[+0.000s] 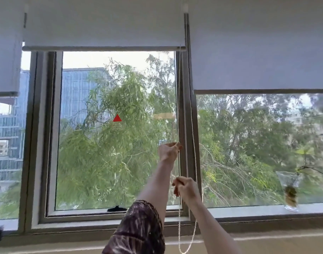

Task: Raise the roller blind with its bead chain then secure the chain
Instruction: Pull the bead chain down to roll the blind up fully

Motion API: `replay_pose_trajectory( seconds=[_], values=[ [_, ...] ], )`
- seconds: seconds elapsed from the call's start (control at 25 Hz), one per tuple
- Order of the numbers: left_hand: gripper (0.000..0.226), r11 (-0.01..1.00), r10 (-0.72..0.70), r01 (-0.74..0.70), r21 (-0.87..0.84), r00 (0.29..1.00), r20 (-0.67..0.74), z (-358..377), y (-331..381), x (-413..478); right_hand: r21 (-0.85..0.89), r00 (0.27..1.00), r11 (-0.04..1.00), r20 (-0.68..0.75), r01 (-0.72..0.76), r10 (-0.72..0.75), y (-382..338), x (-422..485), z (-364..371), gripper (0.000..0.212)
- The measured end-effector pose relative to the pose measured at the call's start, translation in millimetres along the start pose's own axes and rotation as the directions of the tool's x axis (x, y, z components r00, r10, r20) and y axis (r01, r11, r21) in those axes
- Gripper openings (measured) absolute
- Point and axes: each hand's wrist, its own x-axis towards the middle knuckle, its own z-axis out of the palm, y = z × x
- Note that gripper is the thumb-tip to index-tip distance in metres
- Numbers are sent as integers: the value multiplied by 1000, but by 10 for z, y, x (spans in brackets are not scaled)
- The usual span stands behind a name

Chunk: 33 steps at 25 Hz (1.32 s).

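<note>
The roller blind (pixel 102 28) over the middle pane is drawn high, its bottom bar (pixel 102 48) far above both sets of fingers and close to the top of the window frame (pixel 186 110). The bead chain (pixel 179 228) hangs along the right edge of that pane in two strands. The nearer strand drops straight through both hands. The other runs just right of the fingers, and the two join in a loose loop well below them.

The left hand (pixel 168 151) is raised, its fingers (pixel 177 145) pinched on the near strand. The right hand (pixel 186 188) sits directly under it, a short way down the same strand, with its fingers (pixel 176 182) curled around the chain. Motion blur makes it hard to say how firmly, but it looks like a closed grip. A dark patterned sleeve (pixel 138 228) covers the left upper arm, below and left of the fingers.

Left of the fingers, a red triangle sticker (pixel 117 118) sits on the glass, and a black handle (pixel 116 209) lies on the lower frame. To the right, a second blind (pixel 258 52) hangs lower than the middle one. Far right of the fingers, a glass vase (pixel 290 191) with a plant stands on the sill (pixel 248 210). A third blind (pixel 4 52) hangs at the far left. Trees and a building show outside.
</note>
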Motion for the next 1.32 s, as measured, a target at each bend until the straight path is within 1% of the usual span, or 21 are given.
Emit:
replay_pose_trajectory(
  seconds=[0.08, 0.12, 0.2, 0.28, 0.32, 0.4, 0.44, 0.48, 0.56, 0.68, 0.76, 0.88, 1.0, 1.04, 1.12, 1.16, 1.2, 1.32],
  values=[
    [22, 999, 10, -10, -38, 1000, -19, 36, -55, 1, -13, 999, 1000, 49, -22, 23, 87, -63, -7, 19],
    [20, 999, 13, -14, -29, 999, -42, 45, -91, -6, -8, 997, 999, 72, -35, 35, 122, -81, -17, 19],
    [17, 999, 18, -14, 45, 996, -87, 39, -179, -21, -24, 991, 998, 117, -56, 58, 160, -89, -52, 18],
    [13, 993, 23, -12, 115, 995, -99, 23, -260, -35, -61, 980, 995, 176, -80, 90, 168, -66, -115, 16],
    [13, 989, 24, -10, 149, 995, -95, 12, -283, -41, -103, 973, 991, 206, -87, 107, 179, -27, -152, 16],
    [14, 978, 21, -1, 210, 996, -92, -46, -325, -52, -260, 961, 961, 225, -97, 158, 195, 80, -223, 18],
    [15, 972, 20, 3, 233, 995, -93, -82, -354, -54, -322, 965, 940, 193, -110, 179, 174, 146, -267, 21],
    [16, 968, 18, 5, 251, 996, -90, -117, -400, -54, -342, 974, 933, 146, -115, 174, 138, 224, -315, 25],
    [19, 961, 23, -2, 278, 997, -73, -165, -530, -49, -301, 995, 951, 48, -72, 90, -8, 397, -403, 27],
    [32, 922, 45, -22, 386, 998, -49, -153, -741, -82, -181, 996, 983, -87, -25, 9, -366, 635, -475, 26],
    [36, 919, 7, 2, 394, 1000, -22, -106, -907, -106, -190, 994, 982, -109, 3, -24, -578, 758, -456, 29],
    [31, 932, -71, 52, 359, 997, 40, -33, -1092, -196, -215, 996, 976, -85, 18, -37, -690, 829, -372, 28],
    [30, 945, -102, 72, 320, 992, 77, -49, -1093, -261, -218, 976, 976, -214, -16, -31, -572, 763, -327, 20],
    [27, 946, -115, 74, 316, 987, 111, -84, -1060, -277, -205, 968, 979, -250, -16, -36, -513, 735, -321, 18],
    [13, 949, -164, 94, 301, 962, 217, -171, -1028, -327, -213, 959, 977, -277, -7, -54, -402, 670, -329, 16],
    [10, 951, -184, 105, 291, 948, 258, -213, -1009, -350, -236, 959, 972, -276, -6, -61, -369, 638, -339, 16],
    [12, 951, -198, 116, 285, 939, 281, -248, -999, -372, -245, 961, 970, -272, -13, -55, -324, 593, -343, 15],
    [13, 967, -215, 167, 194, 941, 260, -263, -928, -385, -255, 967, 966, -251, -34, -32, -179, 460, -345, 13]
  ],
)
